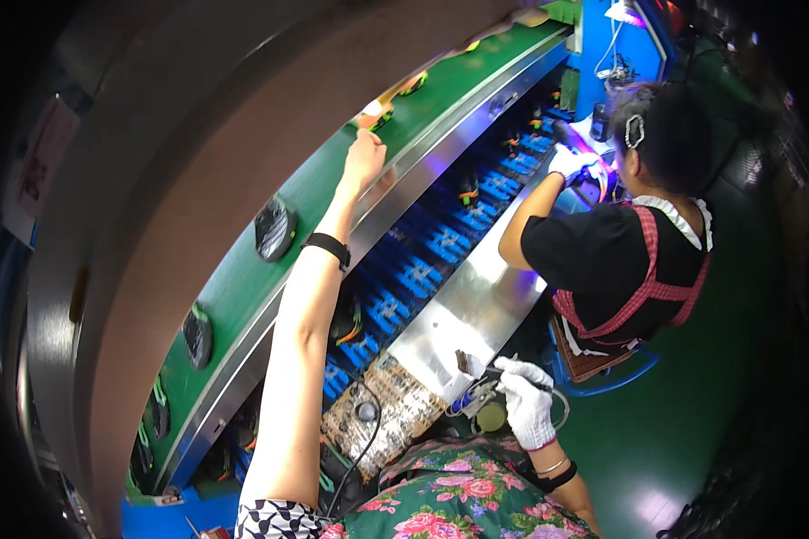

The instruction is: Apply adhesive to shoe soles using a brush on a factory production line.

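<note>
My bare left hand (366, 160) is stretched far out over the green conveyor belt (328, 171), a black band on its wrist. Its fingers are curled closed at the near end of an orange and yellow shoe (375, 117), seemingly gripping it; the exact hold is small to see. In a white knit glove, my right hand (526, 402) is closed around the handle of a flat brush (466, 363), whose dark bristles point left over the metal shelf. Just below that hand sits a round container with a yellowish top (492, 417).
Black shoe soles (275, 229) ride the belt. Blue racks (420, 278) line the space below its metal rail. A curved brown housing (153, 180) overhangs the belt on the left. A co-worker (629, 234) in a red checked apron sits at the right, handling something under purple light.
</note>
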Demonstrator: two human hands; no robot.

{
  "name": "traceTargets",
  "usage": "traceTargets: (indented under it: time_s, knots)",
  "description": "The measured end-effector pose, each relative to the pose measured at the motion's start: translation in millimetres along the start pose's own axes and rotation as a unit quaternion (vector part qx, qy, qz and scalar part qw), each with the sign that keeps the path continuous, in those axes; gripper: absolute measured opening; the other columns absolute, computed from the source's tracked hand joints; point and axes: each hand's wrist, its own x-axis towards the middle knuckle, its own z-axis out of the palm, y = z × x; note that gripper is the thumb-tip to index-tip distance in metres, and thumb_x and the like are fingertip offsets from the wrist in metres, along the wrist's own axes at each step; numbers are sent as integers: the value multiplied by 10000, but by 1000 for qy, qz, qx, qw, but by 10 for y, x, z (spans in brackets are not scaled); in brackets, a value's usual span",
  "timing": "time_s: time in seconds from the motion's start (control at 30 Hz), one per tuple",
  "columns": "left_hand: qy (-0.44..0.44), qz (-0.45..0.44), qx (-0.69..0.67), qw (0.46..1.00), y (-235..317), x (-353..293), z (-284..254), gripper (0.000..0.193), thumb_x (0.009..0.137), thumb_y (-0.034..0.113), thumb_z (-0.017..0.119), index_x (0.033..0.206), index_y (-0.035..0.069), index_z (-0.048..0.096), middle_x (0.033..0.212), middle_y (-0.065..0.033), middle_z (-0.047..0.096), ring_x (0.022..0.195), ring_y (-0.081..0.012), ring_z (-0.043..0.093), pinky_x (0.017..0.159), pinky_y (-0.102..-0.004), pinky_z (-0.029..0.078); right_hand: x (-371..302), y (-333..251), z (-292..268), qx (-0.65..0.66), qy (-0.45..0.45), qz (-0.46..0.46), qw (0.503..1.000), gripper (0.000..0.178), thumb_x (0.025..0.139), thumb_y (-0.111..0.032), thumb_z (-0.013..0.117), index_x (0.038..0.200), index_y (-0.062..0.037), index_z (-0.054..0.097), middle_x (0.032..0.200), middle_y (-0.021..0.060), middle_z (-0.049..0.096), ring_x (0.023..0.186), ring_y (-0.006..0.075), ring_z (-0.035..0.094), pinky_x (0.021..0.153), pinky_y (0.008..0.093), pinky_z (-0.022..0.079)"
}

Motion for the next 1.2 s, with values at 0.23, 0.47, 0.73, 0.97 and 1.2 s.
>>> traceTargets:
  time_s: [0.23,0.47,0.73,0.97,1.2]
  knots:
    - [-160,-68,7,985,203,583,-51,804,888,513,746,1478,69,429,1253,-206,658,744,-242,714,650,-368,593,106,-85,-126,27,29,-23,999,233,817,144,623,947,1,753,1055,200,758,879,232,725,745,303,592]
    - [-77,-39,-78,993,125,249,-436,419,925,440,759,1008,59,605,1109,-115,675,881,-178,680,598,-335,558,314,-20,-131,37,6,22,999,123,821,83,724,916,10,752,880,99,756,772,176,720,695,259,555]
    - [188,-301,-635,686,498,-803,-1111,350,984,320,697,1215,69,618,1223,-183,639,1274,-335,556,1038,-550,509,284,-86,205,21,-79,43,996,61,843,22,736,899,27,758,794,100,746,688,174,710,642,276,545]
    - [-10,-191,-749,634,979,-2599,-1305,923,835,36,701,1630,129,241,1453,-213,548,1196,-315,645,1044,-417,513,212,7,175,-95,-104,5,990,93,900,26,659,950,5,734,892,72,738,790,135,697,729,257,566]
    - [-40,-260,-710,654,712,-3844,-1316,1048,779,234,861,1613,85,246,1221,-193,662,1071,-334,702,939,-410,597,96,-43,319,-51,-117,15,992,90,901,-30,699,964,0,756,864,48,748,791,110,686,717,245,533]
